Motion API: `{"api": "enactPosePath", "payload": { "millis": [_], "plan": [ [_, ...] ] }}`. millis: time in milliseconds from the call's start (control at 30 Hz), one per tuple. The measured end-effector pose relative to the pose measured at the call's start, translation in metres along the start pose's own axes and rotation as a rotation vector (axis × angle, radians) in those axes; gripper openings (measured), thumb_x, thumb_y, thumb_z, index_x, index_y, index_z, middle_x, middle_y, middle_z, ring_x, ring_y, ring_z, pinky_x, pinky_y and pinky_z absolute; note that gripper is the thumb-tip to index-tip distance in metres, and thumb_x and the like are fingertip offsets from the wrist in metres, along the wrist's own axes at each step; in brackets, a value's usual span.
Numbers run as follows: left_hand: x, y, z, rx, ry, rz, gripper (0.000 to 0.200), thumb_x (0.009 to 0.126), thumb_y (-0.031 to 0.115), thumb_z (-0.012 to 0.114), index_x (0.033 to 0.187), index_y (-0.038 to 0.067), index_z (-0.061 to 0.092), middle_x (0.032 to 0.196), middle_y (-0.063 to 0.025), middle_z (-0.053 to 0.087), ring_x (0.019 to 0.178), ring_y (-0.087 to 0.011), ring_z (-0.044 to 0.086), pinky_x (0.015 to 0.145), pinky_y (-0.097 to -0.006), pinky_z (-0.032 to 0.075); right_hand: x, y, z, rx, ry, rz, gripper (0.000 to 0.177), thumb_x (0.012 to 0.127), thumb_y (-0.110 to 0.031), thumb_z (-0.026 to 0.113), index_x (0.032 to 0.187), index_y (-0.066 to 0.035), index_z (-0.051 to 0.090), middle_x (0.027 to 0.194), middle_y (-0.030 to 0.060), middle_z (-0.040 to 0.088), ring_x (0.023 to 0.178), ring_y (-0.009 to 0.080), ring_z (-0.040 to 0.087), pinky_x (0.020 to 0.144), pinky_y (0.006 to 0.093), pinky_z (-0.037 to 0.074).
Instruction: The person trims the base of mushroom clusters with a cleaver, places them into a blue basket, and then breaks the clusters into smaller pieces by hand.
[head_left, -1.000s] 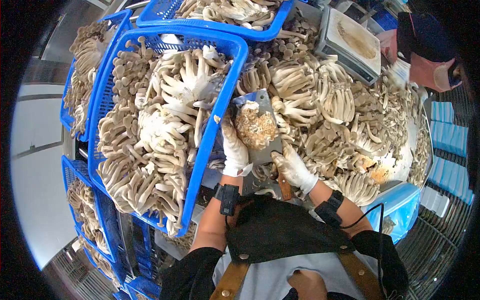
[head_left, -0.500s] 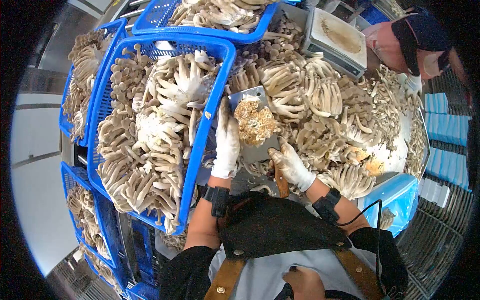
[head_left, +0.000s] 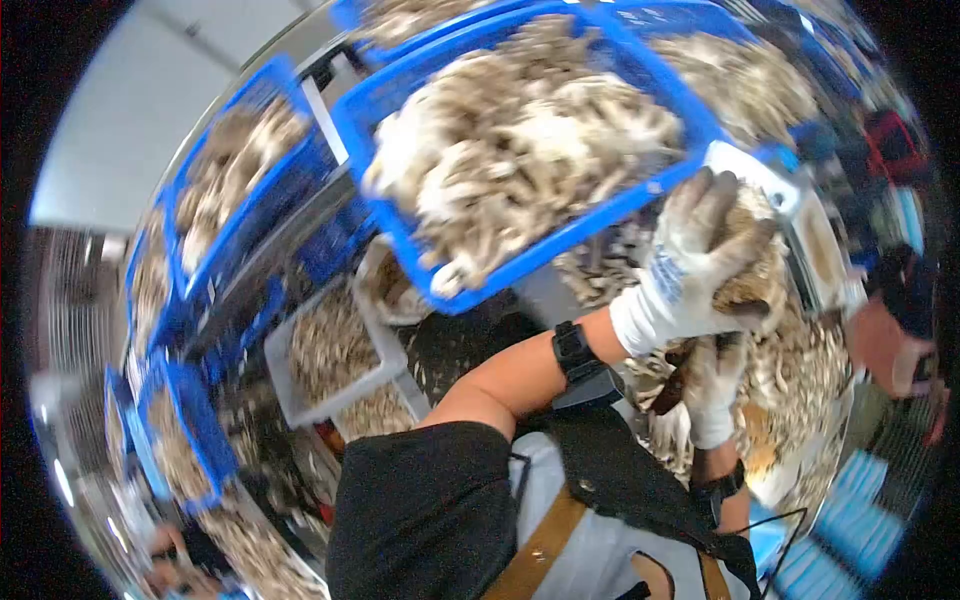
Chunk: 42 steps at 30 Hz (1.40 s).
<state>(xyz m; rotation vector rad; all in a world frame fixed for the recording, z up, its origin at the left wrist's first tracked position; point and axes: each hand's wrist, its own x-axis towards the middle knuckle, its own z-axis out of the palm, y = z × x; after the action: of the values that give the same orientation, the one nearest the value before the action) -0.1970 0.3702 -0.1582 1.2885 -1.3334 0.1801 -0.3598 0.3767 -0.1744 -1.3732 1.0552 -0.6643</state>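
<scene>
My left hand, in a white glove with darkened fingertips, is closed around a brown, crumbly mushroom base. Just below it, my gloved right hand grips a cleaver by its dark wooden handle. The pale cleaver blade, with a hole near its corner, shows beyond the mushroom base; the rest of it is hidden by my left hand and the base. Beside my left hand, a blue basket is heaped with grey-white mushrooms, blurred by motion.
Loose mushrooms cover the work surface at right. More filled blue baskets stand at left and behind. A grey tub holds trimmed pieces. Another person is at the right, near a scale and blue-white packs.
My view has swung left, so the basket and hands appear farther right. My left hand has gone from beside the mushroom base to gripping over it. The cleaver stays in my right hand.
</scene>
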Motion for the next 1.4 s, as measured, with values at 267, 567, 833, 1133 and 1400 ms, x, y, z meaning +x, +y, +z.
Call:
{"api": "enactPosePath", "payload": {
  "millis": [267, 567, 833, 1133, 1400],
  "plan": [
    [-0.073, 0.013, -0.204, 0.480, 0.446, -0.038, 0.093, 0.053, 0.045, 0.085, 0.133, 0.010, 0.052, 0.145, -0.0350, 0.027, 0.132, -0.0539, 0.031, 0.107, -0.0597, 0.028, -0.042, -0.049, 0.140, -0.311, -0.733, -0.433, 0.031, 0.087, 0.002, 0.051, 0.117, 0.003, 0.046, 0.096, 0.0202, 0.062, 0.088, 0.0325, 0.062, 0.080, 0.0393, 0.049],
    [-0.350, -0.153, -0.317, 0.791, 0.247, -1.107, 0.075, 0.080, 0.046, 0.064, 0.141, 0.008, 0.042, 0.138, -0.0252, 0.044, 0.127, -0.0420, 0.043, 0.108, -0.0470, 0.033, 0.005, -0.034, 0.236, -0.679, -0.853, -0.701, 0.019, 0.090, -0.014, 0.052, 0.100, 0.001, 0.047, 0.081, 0.0286, 0.057, 0.082, 0.0473, 0.057, 0.068, 0.0505, 0.043],
    [-0.429, -0.076, -0.304, 0.349, -0.679, -1.712, 0.054, 0.085, 0.040, 0.060, 0.124, 0.002, 0.059, 0.113, -0.0251, 0.064, 0.110, -0.0370, 0.060, 0.095, -0.0402, 0.046, 0.014, -0.042, 0.076, -0.130, -0.368, -0.059, 0.035, 0.090, -0.002, 0.053, 0.125, 0.000, 0.049, 0.090, 0.0045, 0.058, 0.070, 0.0073, 0.055, 0.060, 0.0235, 0.047],
    [-0.216, -0.109, -0.118, 0.318, -0.600, -0.686, 0.041, 0.090, 0.028, 0.060, 0.124, 0.005, 0.058, 0.122, -0.0242, 0.059, 0.114, -0.0378, 0.056, 0.098, -0.0448, 0.043, -0.042, 0.061, -0.045, -0.247, 0.069, 0.147, 0.045, 0.095, -0.013, 0.054, 0.138, -0.006, 0.043, 0.079, 0.0028, 0.058, 0.059, 0.0071, 0.053, 0.051, 0.0230, 0.046],
    [-0.203, -0.158, -0.043, 0.458, -0.539, -0.531, 0.043, 0.084, 0.024, 0.068, 0.121, 0.004, 0.057, 0.114, -0.0225, 0.061, 0.105, -0.0395, 0.057, 0.092, -0.0465, 0.045, -0.041, 0.131, 0.006, -0.679, -0.388, 0.012, 0.036, 0.090, -0.018, 0.052, 0.120, 0.000, 0.050, 0.097, 0.0280, 0.062, 0.094, 0.0449, 0.059, 0.081, 0.0494, 0.047]
  ]
}}
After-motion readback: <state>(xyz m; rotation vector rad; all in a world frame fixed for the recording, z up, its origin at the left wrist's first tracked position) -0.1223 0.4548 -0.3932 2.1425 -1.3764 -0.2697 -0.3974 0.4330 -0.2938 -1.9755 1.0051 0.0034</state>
